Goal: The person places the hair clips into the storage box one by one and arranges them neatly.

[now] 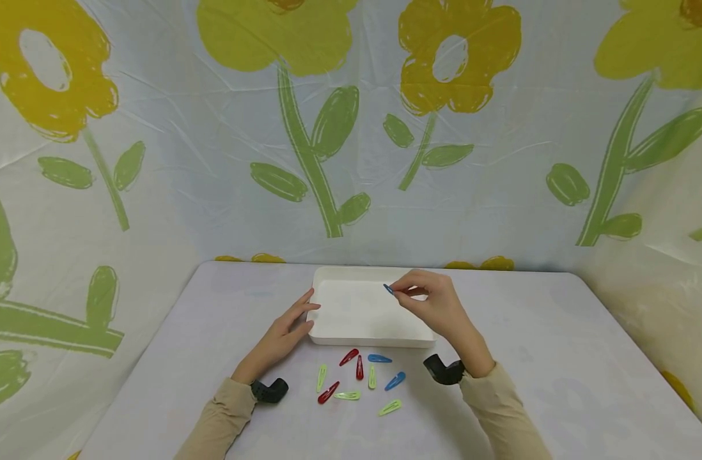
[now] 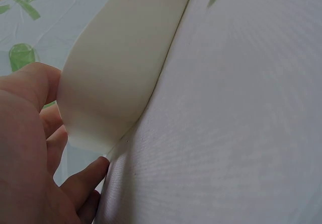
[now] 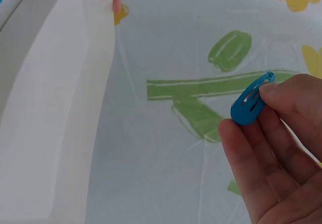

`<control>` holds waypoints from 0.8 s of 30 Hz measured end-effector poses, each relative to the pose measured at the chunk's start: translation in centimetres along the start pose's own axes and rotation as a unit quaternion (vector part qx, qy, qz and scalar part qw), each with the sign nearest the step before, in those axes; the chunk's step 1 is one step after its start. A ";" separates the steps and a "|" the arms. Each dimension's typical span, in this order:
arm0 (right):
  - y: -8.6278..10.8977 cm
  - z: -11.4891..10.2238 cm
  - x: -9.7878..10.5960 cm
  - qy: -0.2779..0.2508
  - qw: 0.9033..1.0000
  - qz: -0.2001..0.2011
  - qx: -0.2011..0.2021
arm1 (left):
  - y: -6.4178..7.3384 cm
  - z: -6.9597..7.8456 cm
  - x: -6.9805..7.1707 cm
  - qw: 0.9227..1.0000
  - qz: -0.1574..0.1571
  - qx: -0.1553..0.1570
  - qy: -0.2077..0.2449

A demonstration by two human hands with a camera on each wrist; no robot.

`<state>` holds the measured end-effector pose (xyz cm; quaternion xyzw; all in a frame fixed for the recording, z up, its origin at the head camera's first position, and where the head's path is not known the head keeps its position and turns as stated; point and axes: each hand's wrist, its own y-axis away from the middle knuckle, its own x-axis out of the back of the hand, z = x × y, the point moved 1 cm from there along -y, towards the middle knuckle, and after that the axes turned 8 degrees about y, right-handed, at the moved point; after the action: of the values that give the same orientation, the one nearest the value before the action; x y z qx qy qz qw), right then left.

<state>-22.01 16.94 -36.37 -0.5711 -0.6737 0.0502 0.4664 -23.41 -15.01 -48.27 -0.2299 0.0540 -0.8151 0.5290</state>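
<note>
A blue snap hair clip is pinched between the thumb and fingers of my right hand, held above the right part of a white tray. In the right wrist view the clip is tilted, its rounded wide end downward. My left hand touches the tray's left side with its fingers spread and fairly straight. From the left wrist view, its fingers rest along the tray's end wall. The visible floor of the tray holds nothing.
In front of the tray lie loose hair clips: red ones, blue ones and light green ones. A flower-patterned sheet hangs behind and beside the pale table. Black devices are strapped to both wrists.
</note>
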 end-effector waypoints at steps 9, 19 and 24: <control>-0.5 0.8 -0.5 -0.011 0.999 0.017 -0.036 | 0.0 0.1 0.0 1.000 -0.001 0.002 0.004; -1.5 -1.8 -0.3 -0.026 0.998 0.033 -0.056 | -0.1 0.0 0.0 1.000 -0.006 0.010 0.003; -2.0 -1.7 -0.4 -0.038 0.994 0.037 -0.095 | -0.1 0.0 0.0 1.000 -0.006 0.010 0.002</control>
<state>-22.30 15.12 -34.49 -0.6349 -0.6711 0.0253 0.3820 -23.48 -15.01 -48.27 -0.2234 0.0456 -0.8191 0.5265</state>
